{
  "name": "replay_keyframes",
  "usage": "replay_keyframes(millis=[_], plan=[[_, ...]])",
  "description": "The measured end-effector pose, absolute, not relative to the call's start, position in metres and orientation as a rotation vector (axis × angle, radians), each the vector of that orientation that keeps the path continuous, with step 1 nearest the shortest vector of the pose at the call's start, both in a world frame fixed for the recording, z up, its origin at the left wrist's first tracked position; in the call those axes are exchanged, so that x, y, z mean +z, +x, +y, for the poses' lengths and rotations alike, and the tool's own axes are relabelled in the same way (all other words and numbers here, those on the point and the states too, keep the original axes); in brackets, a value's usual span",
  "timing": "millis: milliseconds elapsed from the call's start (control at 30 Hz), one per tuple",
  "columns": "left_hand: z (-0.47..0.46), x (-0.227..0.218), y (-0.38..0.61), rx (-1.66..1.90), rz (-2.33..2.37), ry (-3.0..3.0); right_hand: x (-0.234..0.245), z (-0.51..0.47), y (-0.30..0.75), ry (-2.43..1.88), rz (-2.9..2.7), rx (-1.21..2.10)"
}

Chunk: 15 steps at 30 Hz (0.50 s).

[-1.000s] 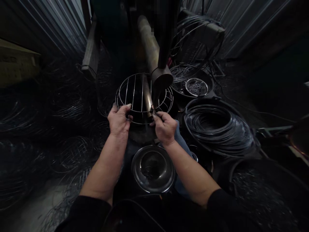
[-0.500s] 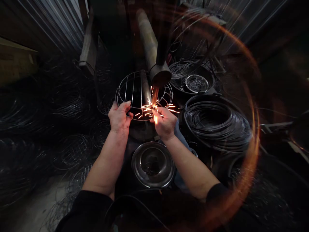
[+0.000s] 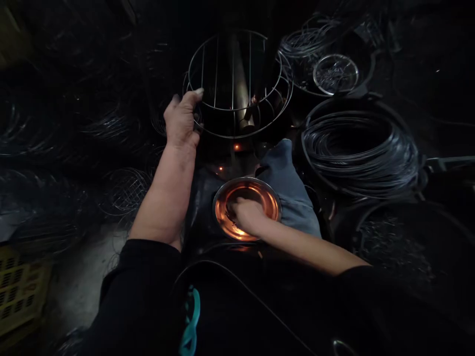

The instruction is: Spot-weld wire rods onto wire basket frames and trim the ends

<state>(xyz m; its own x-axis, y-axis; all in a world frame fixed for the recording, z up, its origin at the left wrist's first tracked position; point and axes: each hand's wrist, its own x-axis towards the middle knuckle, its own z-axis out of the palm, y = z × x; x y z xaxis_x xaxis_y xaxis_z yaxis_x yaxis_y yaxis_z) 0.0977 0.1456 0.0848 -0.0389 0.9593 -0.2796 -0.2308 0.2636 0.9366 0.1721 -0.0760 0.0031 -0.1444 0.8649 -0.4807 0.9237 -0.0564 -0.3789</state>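
Note:
My left hand [image 3: 182, 117] is closed on the left side of a round wire rack [image 3: 237, 136], its thumb stretched along the upper ring. Straight parallel wires cross the rack, and a second ring sits just below the first. A metal post [image 3: 240, 74] stands behind the wires, at the rack's middle. Low in front of me, my right hand [image 3: 249, 213] reaches into a shiny metal bowl [image 3: 276, 198] that glows orange with reflected light. Its fingers point down at small dark pieces in the bowl; whether they grip any is hidden.
Coiled wire [image 3: 371, 153] fills a large tub at right. Behind it, a small round dish [image 3: 336, 74] of metal bits sits in another pan. Wire racks [image 3: 128, 190] lie at left, near a yellow crate [image 3: 22, 291]. My denim-covered knee [image 3: 289, 183] is beside the bowl.
My right hand has left the sparking spot at the rack's near edge and dropped into the bowl. The bright sparks have died to a few glowing specks. My left hand still holds the rack.

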Motion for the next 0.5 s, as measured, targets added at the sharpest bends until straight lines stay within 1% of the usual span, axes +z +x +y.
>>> replay_keyframes(millis=[67, 133, 267, 333, 367, 433, 467, 500], plan=[[0.147, 0.087, 0.098, 1.144, 1.210, 0.818, -0.009, -0.082, 0.159, 1.942, 2.043, -0.999], [0.148, 0.089, 0.097, 1.135, 1.214, 0.824, -0.011, -0.081, 0.157, 1.891, 2.028, -1.025], [0.153, 0.089, 0.094, 1.129, 1.209, 0.823, 0.008, -0.073, 0.178, 1.838, 2.055, -1.056], [0.156, 0.089, 0.094, 1.120, 1.205, 0.797, 0.020, -0.067, 0.193, 1.875, 2.140, -1.177], [0.157, 0.089, 0.094, 1.116, 1.198, 0.778, 0.027, -0.062, 0.200, 1.949, 2.211, -1.278], [0.159, 0.089, 0.094, 1.114, 1.170, 0.733, 0.040, -0.050, 0.214, 2.283, 2.387, -1.415], [0.159, 0.089, 0.094, 1.116, 1.154, 0.713, 0.048, -0.042, 0.220, 2.525, 2.467, -1.368], [0.160, 0.088, 0.094, 1.122, 1.138, 0.697, 0.055, -0.032, 0.225, 2.783, 2.521, -1.215]])
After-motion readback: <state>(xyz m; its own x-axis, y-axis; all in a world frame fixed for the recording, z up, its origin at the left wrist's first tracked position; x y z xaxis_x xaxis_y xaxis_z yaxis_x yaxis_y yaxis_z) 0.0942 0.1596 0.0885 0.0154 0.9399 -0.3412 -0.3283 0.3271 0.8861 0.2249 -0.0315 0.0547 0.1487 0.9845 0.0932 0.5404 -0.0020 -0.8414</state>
